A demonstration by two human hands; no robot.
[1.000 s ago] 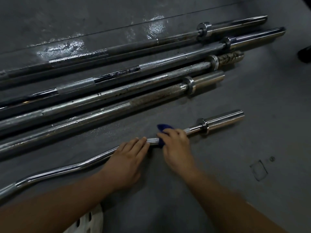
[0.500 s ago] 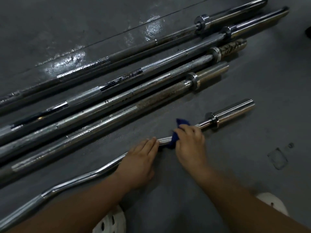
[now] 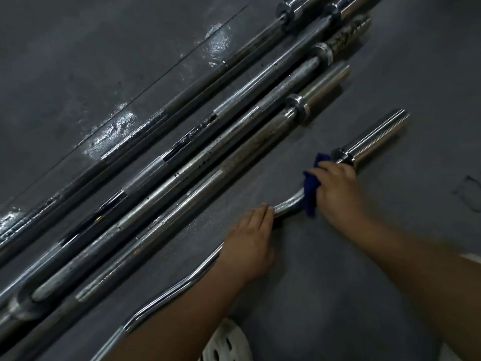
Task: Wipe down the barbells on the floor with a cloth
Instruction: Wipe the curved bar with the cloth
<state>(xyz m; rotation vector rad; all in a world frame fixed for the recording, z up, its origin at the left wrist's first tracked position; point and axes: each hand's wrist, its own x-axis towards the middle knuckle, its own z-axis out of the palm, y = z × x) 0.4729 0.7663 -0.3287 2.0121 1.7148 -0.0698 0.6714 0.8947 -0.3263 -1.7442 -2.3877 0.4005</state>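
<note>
Nearest, a white perforated shoe [image 3: 227,342] shows at the bottom edge between the forearms; just beyond it the left hand [image 3: 248,241] rests on the curl bar [image 3: 166,297], fingers straight and together, laid over the shaft. Further along the same bar the right hand [image 3: 338,190] grips a blue cloth [image 3: 309,190] — fingers curled over it, pressing it round the shaft just short of the collar and chrome sleeve [image 3: 374,138]; beyond, four straight barbells [image 3: 197,162] lie side by side on the dark floor [image 3: 338,295] — some rust-spotted.
</note>
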